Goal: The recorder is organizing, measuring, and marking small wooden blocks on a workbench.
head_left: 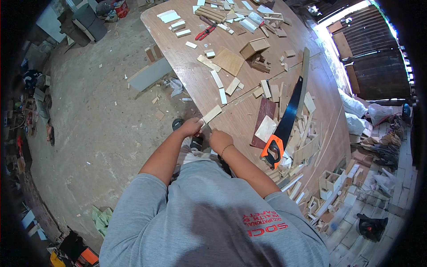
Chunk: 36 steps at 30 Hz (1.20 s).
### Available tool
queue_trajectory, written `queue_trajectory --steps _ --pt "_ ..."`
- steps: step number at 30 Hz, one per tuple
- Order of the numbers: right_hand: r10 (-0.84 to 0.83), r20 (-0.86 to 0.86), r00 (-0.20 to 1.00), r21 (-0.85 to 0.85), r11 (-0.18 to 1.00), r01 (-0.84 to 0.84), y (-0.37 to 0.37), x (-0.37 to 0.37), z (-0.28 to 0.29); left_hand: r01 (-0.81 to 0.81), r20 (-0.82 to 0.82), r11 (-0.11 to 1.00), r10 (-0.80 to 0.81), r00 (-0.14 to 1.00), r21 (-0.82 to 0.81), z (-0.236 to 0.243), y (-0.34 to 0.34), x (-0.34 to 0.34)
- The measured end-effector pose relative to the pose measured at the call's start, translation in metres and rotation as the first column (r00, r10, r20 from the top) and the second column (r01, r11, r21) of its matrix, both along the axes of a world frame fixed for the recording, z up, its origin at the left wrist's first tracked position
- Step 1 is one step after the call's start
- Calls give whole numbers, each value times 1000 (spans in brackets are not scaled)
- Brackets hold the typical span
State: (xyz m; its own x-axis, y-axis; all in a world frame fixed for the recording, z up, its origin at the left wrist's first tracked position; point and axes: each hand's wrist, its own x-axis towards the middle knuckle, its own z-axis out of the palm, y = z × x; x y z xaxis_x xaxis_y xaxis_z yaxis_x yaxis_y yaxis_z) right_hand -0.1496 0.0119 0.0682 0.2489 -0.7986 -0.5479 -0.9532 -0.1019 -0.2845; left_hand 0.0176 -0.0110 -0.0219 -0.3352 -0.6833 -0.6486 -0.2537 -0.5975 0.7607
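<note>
At the table's near left corner, my left hand (pixel 191 127) is closed on a short pale wood strip (pixel 212 114), whose far end points up and to the right over the tabletop. Close beside it, my right hand (pixel 220 140) is curled shut near the strip's lower end. A thin greyish edge shows between the two hands, but what the right hand grips is too small and hidden to name. To the right lies a handsaw (pixel 289 116) with a dark blade and an orange handle, resting on wood scraps, apart from both hands.
The brown table (pixel 242 113) carries many wood offcuts, a square board (pixel 228 62), a small wooden box (pixel 255 48) and red-handled pliers (pixel 206 32). A dark red panel (pixel 264 112) lies left of the saw. A grey board (pixel 151 74) leans beside the table's left edge.
</note>
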Motion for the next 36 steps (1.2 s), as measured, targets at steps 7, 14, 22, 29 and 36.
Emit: queue_trajectory --steps 7,14,22,29,36 --pt "20 28 999 -64 998 -18 8 -4 6 76 3 997 -76 997 1 1 -11 4" --pt "49 -90 995 74 996 -42 12 -7 38 -27 -63 996 32 997 86 1 -9 5" --pt "-7 62 998 16 1000 6 -6 5 -22 174 -57 979 -180 982 -105 -17 -4 -2" --pt "-36 5 999 64 997 36 24 -12 -18 49 -12 994 -51 999 -103 -15 39 -25" --pt "-56 42 998 -14 998 57 -13 11 -26 23 18 998 -22 1000 -57 -6 0 -2"
